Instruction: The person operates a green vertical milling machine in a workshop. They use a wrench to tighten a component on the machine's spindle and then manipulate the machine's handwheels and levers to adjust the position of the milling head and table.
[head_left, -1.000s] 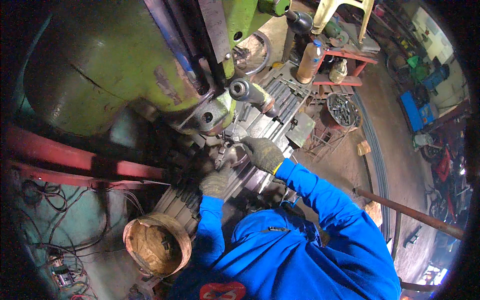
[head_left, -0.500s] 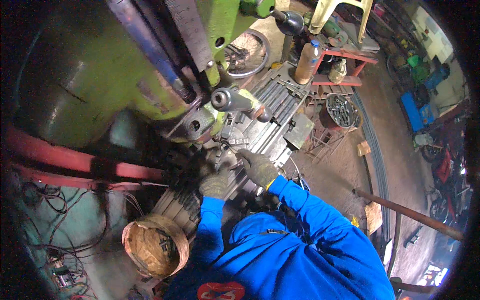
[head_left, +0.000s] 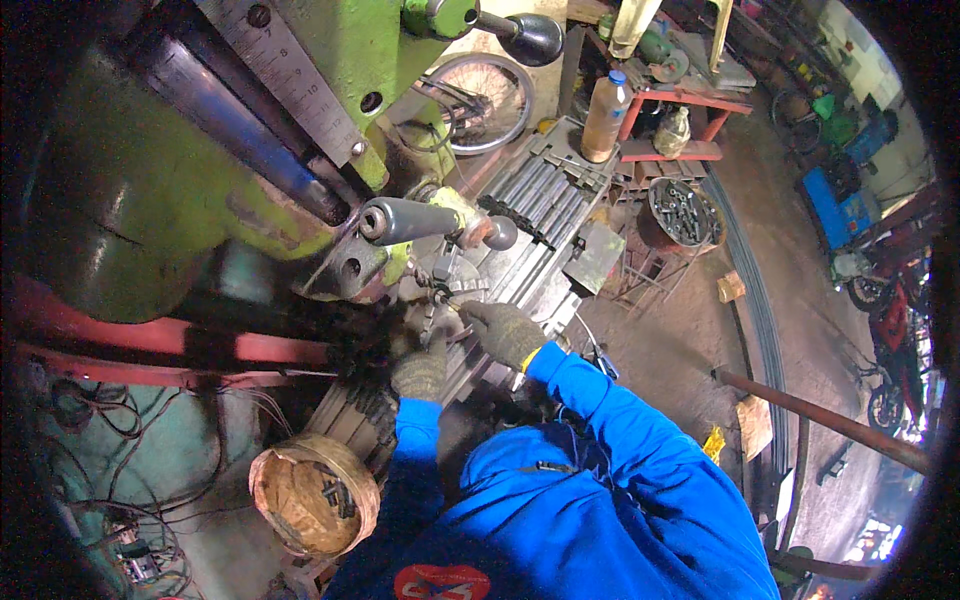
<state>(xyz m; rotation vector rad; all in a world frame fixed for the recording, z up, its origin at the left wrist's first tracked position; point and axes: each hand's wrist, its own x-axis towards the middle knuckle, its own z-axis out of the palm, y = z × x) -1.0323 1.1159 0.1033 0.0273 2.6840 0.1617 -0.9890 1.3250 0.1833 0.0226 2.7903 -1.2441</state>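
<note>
Both my hands wear dark grey-green work gloves and work close together below the head of a green machine (head_left: 362, 60), over its metal table (head_left: 512, 287). My right hand (head_left: 505, 334) is closed, its fingertips pinched at a metal workholding fixture (head_left: 455, 272) under the spindle; what they hold is too small to make out. My left hand (head_left: 420, 368) reaches up at the near left side of the fixture. Its fingers are lost in shadow, so their grip is hidden. A dark cylindrical handle (head_left: 415, 220) juts out just above the hands.
Dark metal bars (head_left: 540, 195) lie on the table's far end, near a bottle (head_left: 606, 118) of brownish liquid. A bucket of metal parts (head_left: 655, 228) stands at right. A round container (head_left: 268, 500) sits at lower left. A rusty pipe (head_left: 820, 420) crosses the right side.
The view has shifted, so the machine's head and handle appear farther left and larger. My hands stay at the fixture, with the right fingertips slightly farther left in the picture.
</note>
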